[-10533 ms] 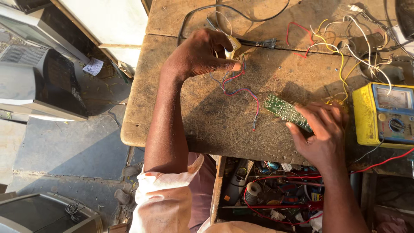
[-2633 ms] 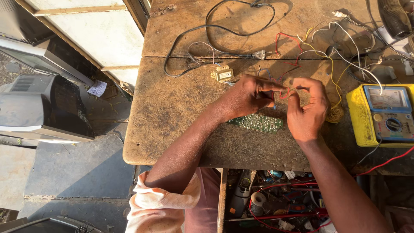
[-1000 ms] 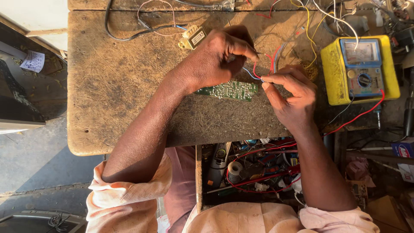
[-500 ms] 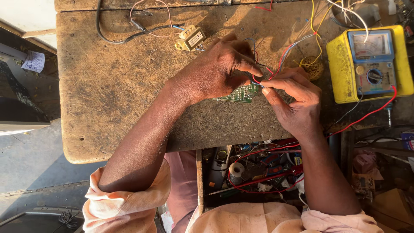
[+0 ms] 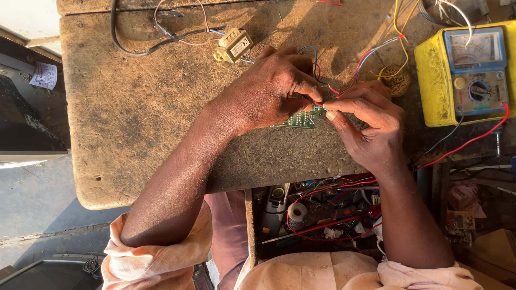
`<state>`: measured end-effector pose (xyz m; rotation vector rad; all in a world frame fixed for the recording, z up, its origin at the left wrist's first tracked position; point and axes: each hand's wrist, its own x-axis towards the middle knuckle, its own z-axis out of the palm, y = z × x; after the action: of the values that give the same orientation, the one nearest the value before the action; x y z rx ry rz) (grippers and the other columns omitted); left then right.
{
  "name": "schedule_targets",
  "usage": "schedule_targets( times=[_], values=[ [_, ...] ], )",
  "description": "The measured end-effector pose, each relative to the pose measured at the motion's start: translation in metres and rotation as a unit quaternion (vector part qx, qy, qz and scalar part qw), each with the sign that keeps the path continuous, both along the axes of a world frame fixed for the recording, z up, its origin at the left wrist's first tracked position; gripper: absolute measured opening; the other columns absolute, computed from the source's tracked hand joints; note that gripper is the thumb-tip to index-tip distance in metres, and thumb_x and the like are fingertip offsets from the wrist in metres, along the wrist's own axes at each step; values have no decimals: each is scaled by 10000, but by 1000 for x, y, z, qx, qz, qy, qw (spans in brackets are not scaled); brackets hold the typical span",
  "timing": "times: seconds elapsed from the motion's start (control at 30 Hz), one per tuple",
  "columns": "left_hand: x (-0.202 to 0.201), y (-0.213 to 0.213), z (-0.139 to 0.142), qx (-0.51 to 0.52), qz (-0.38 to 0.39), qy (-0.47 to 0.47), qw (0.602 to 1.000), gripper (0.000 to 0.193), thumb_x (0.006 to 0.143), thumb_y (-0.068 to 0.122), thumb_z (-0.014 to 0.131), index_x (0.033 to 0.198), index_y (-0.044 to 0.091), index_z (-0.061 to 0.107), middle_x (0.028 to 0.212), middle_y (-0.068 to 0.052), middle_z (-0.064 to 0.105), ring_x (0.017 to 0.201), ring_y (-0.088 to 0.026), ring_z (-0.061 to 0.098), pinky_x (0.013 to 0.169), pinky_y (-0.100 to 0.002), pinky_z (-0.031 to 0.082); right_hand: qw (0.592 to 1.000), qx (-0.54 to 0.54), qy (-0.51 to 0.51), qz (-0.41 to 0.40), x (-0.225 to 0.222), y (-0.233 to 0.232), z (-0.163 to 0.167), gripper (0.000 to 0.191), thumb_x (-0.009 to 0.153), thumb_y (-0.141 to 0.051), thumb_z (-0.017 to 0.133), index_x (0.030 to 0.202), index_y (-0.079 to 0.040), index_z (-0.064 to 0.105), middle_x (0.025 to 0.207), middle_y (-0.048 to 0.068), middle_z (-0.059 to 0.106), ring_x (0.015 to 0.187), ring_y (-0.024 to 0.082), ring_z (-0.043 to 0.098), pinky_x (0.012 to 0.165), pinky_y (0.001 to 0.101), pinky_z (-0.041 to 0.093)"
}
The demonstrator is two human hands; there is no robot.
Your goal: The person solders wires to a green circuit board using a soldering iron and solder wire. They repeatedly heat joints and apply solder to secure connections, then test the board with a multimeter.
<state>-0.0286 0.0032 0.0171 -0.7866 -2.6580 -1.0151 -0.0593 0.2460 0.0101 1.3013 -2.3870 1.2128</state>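
A small green circuit board (image 5: pixel 301 119) lies on the worn wooden workbench (image 5: pixel 150 123), mostly hidden under my hands. My left hand (image 5: pixel 271 88) arches over the board and pinches thin wires at its right end. My right hand (image 5: pixel 368 126) meets it fingertip to fingertip and pinches the same thin wires (image 5: pixel 344 80), red and blue, which run up and away from the board. The exact wire in each pinch is too small to tell.
A yellow analogue multimeter (image 5: pixel 467 72) with a red lead sits at the right. A small transformer (image 5: pixel 234 45) and a black cable (image 5: pixel 145 48) lie at the back. An open drawer (image 5: pixel 317 215) of tools, spools and wires is below the bench edge.
Earlier my right hand held the board alone while my left reached away. Both hands have since come together over the board, which lies on the bench, and stay pinched on the wires.
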Motion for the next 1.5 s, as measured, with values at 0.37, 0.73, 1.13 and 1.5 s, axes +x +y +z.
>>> schedule_targets(
  times=[0.37,0.73,1.13,1.5],
  values=[
    [2,1,2,0,-13,-27,1000,99,930,181,766,1025,196,786,993,11,625,1066,-156,627,1098,-488,372,1000,12,15,14,-2,1,-1,249,888,-44,880,1113,-88,784,1015,68,745,1013,221,682,938,360,517],
    [5,-2,4,17,-23,-54,998,133,939,157,755,1063,195,782,1015,0,624,1046,-166,647,1119,-497,364,999,14,32,17,-3,3,-3,224,880,-40,883,1071,-90,777,1021,65,747,1026,227,694,938,354,499],
    [4,-6,4,20,-22,-37,999,117,920,145,783,1037,151,781,999,-30,648,1028,-200,667,1036,-503,447,1000,4,24,-2,-4,3,-9,176,922,-21,850,1069,-81,774,1032,66,741,985,215,676,950,355,500],
    [3,-3,4,64,-24,38,997,84,881,98,799,928,88,730,955,-50,600,933,-216,679,944,-490,510,1000,4,25,-4,-6,2,-7,198,960,-30,831,1137,-70,749,1053,59,737,1024,215,670,996,372,506]
  ],
)
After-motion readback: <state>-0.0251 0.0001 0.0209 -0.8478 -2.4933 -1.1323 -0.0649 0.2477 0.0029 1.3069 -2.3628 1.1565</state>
